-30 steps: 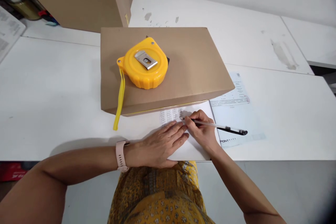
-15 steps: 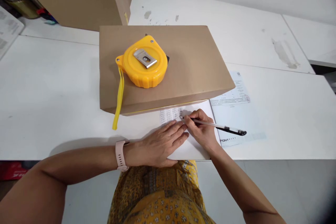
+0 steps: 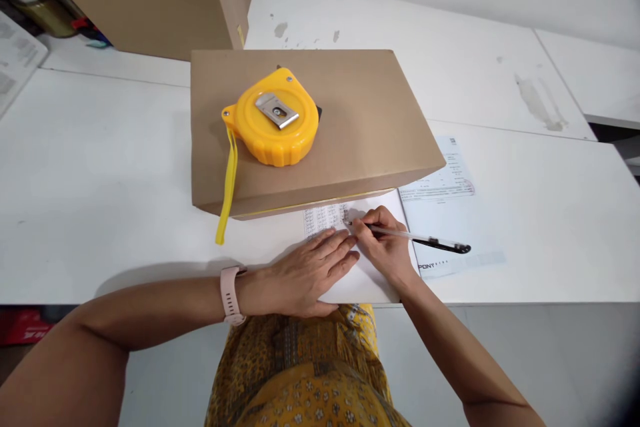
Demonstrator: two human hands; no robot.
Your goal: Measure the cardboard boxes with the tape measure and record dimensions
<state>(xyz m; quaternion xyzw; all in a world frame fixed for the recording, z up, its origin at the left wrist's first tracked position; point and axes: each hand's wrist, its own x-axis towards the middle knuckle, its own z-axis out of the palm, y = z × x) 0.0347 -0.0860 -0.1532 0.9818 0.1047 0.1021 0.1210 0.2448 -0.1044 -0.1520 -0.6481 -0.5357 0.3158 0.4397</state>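
Between the fingers of my right hand (image 3: 386, 247) is a clear-barrelled pen (image 3: 417, 238) with a black end, its tip against a white sheet of paper (image 3: 373, 283). Columns of small handwriting fill the sheet's upper left part. My left hand (image 3: 310, 270) lies flat across the paper, fingers stretched out, just left of the pen tip. Beyond both hands a brown cardboard box (image 3: 360, 113) covers the top of the sheet. A yellow tape measure (image 3: 277, 123) with a metal clip and a yellow wrist strap rests on the box.
Printed papers (image 3: 440, 213) lie right of the sheet, partly under the box. A larger cardboard box (image 3: 145, 0) stands at the back left, beside bottles (image 3: 50, 10) and a printed card (image 3: 17, 60). The white table's (image 3: 525, 267) front edge runs close to my body.
The pen and right hand have shifted only very slightly at the writing. My left hand stays in place on the paper, and the box and tape measure lie as before.
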